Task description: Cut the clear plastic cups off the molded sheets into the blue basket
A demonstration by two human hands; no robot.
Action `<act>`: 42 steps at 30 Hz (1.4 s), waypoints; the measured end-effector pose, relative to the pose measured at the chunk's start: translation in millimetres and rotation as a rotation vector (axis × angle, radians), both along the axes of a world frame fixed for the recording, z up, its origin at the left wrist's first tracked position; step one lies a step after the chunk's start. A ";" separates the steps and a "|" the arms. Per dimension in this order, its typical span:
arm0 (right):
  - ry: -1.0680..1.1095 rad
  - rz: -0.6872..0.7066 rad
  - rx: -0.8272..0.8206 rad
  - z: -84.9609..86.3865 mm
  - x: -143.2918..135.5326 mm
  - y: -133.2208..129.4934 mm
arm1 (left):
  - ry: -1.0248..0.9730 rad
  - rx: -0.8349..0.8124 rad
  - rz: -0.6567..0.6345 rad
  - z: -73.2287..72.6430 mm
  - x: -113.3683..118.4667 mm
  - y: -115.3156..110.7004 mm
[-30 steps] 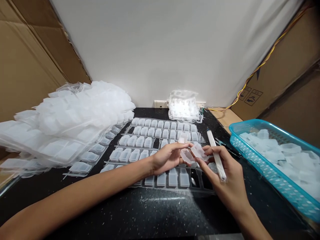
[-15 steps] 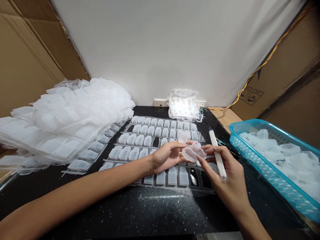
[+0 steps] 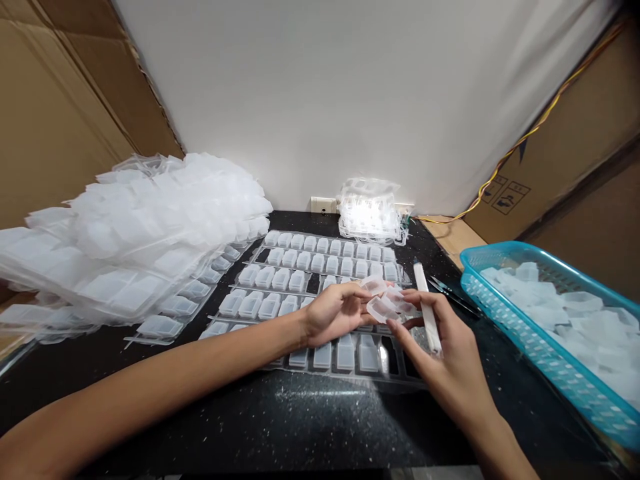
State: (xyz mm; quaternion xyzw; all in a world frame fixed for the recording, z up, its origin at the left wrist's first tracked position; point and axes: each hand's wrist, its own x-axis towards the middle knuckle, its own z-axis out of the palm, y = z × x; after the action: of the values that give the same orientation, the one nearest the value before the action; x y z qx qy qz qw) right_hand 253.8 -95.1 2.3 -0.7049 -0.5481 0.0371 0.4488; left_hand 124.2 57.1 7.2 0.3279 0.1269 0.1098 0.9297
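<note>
A few small, translucent white plastic pieces (image 3: 383, 309) are held in the air between the two hands, above the near right part of the flat arrangement of clear plastic trays (image 3: 270, 303). By the left hand (image 3: 335, 313), whose palm is turned partly upward, the pieces are pinched with thumb and fingers. By the right hand (image 3: 447, 340), the same pieces are touched with the fingertips, while a slim white stick with a dark tip (image 3: 433, 333) is kept clamped in its grasp, pointed away from the person. How firmly each piece is gripped cannot be told. In the trays, rows of similar pieces are seated, and some black gaps are seen among them. The trays are laid on a speckled black tabletop (image 3: 300, 427). On the left, a large heap of translucent plastic sheets (image 3: 165, 227) is piled. On the right, a turquoise plastic basket (image 3: 565, 363) is filled with loose whitish pieces (image 3: 585, 313). Near it, thin metallic tools (image 3: 455, 297) are placed. At the back, a brightly lit stack of clear plastic frames (image 3: 370, 213) is set beside a cream wall socket (image 3: 323, 206).
</note>
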 end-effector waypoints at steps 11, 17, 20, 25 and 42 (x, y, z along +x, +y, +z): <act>-0.219 0.028 0.009 -7.3 -4.6 7.9 | -0.101 0.011 -0.091 -6.4 0.4 0.9; -0.279 0.006 0.035 -6.8 -1.8 2.7 | -0.035 -0.066 -0.072 -9.9 0.6 3.5; -0.261 -0.052 0.120 -1.5 5.6 2.5 | -0.035 -0.014 -0.096 -9.6 1.3 3.0; -0.224 0.138 0.149 7.2 17.1 13.9 | -0.084 0.112 -0.280 -14.7 0.1 2.2; -0.407 -0.869 -0.027 76.2 98.0 -42.6 | 0.193 1.404 0.061 14.7 -9.6 16.9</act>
State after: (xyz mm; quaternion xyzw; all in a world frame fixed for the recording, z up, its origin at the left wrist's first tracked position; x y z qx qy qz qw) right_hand 351.8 -137.7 78.5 -0.8675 -0.2790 -0.2856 0.2968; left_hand 114.6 74.0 21.9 0.8543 0.1169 0.1621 0.4798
